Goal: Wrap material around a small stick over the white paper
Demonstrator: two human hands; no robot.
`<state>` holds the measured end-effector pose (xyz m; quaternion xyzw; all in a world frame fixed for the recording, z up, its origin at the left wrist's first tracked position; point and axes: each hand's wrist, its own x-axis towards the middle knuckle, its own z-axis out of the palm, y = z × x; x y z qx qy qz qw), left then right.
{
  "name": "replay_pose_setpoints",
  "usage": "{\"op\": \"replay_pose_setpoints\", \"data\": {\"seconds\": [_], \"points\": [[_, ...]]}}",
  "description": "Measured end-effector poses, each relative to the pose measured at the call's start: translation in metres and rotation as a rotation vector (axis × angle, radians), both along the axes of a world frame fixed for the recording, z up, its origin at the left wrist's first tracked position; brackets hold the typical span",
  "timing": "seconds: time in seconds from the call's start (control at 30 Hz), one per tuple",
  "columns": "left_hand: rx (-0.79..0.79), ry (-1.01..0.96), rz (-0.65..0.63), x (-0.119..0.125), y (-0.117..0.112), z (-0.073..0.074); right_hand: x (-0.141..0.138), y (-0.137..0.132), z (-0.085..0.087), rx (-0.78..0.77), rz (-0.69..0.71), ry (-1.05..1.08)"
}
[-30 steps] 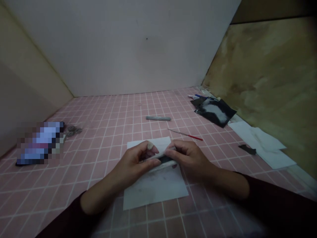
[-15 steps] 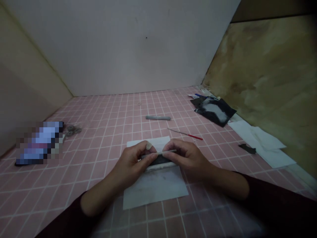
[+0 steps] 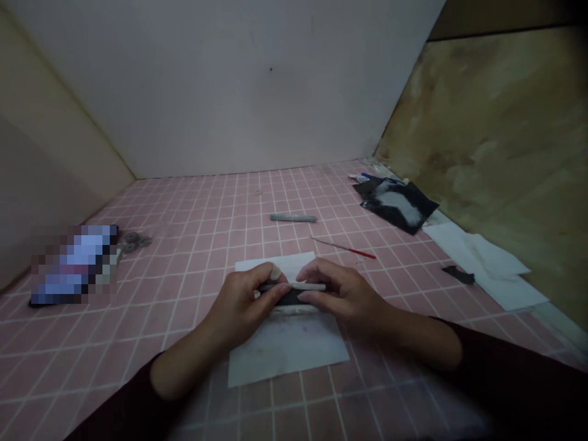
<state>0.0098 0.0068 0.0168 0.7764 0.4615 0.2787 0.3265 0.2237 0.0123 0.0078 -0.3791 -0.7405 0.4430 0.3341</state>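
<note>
Table (image 3: 193,245) covered in a pink grid with white lines, filling the lower half of the frame. Pale wall behind, beige wall at left, mottled brown board at right. Light is dim.

On the table:
- grey stick (image 3: 293,218) at centre, beyond the hands
- thin red-handled tool (image 3: 344,247) just right of it
- scissors (image 3: 133,242) at left, beside a blurred-out object (image 3: 73,263)
- black-and-white scrap (image 3: 397,205) upper right, a blue pen (image 3: 374,178) behind it
- white sheets (image 3: 487,263) at the right edge, with a small black scrap (image 3: 458,276) on them

Against half a second ago, both hands sit slightly lower. The white strip (image 3: 309,286) lies flatter over the dark strip (image 3: 290,297) instead of standing up from it. Everything else on the table is unmoved.

The dark strip is short, flat and narrow, lying level at frame centre, just above the upper half of a white paper sheet (image 3: 287,349). White shows along its top and bottom edges. The left hand (image 3: 243,303) pinches its left end with thumb on top. The right hand (image 3: 344,294) pinches its right end, fingers curled over the white strip. Dark sleeves cover both forearms.
</note>
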Motion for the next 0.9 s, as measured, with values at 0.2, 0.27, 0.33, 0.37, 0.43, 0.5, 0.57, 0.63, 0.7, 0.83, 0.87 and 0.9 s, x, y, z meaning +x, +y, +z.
{"op": "replay_pose_setpoints", "data": {"seconds": [0.2, 0.27, 0.33, 0.37, 0.43, 0.5, 0.57, 0.63, 0.7, 0.83, 0.87, 0.9], "points": [[-0.058, -0.066, -0.033, 0.0012, 0.0004, -0.0011, 0.0011, 0.0017, -0.0017, 0.071, -0.052, -0.023], [-0.074, -0.092, -0.048, 0.0013, 0.0002, -0.0026, 0.0009, 0.0013, -0.0028, 0.029, -0.061, -0.009], [-0.081, -0.135, -0.05, 0.0006, -0.0002, -0.0041, 0.0, 0.0004, -0.0026, -0.065, -0.053, 0.065], [-0.082, -0.164, -0.046, 0.0002, -0.0004, -0.0047, -0.0007, 0.0, -0.0019, -0.128, -0.033, 0.123], [-0.09, -0.219, -0.033, -0.0009, -0.0006, -0.0052, -0.0023, -0.0003, -0.0002, -0.246, 0.027, 0.254], [-0.109, -0.251, -0.027, -0.0018, -0.0008, -0.0051, -0.0031, 0.0004, 0.0014, -0.326, 0.075, 0.349], [-0.13, -0.267, -0.028, -0.0021, -0.0011, -0.0047, -0.0026, 0.002, 0.002, -0.361, 0.096, 0.377], [-0.129, -0.286, -0.031, -0.002, -0.0018, -0.0042, -0.001, 0.0039, 0.002, -0.364, 0.126, 0.372], [-0.121, -0.314, -0.028, -0.0013, -0.0029, -0.0034, 0.0004, 0.0056, 0.0018, -0.345, 0.16, 0.385], [-0.209, -0.435, -0.035, 0.002, -0.0056, 0.0004, 0.0003, 0.007, 0.0014, -0.377, 0.155, 0.475], [-0.25, -0.482, -0.034, 0.0031, -0.0062, 0.0017, -0.0002, 0.0071, 0.0011, -0.399, 0.141, 0.494], [-0.289, -0.534, -0.027, 0.0041, -0.0067, 0.0031, -0.0008, 0.0071, 0.0008, -0.417, 0.123, 0.512]]}}
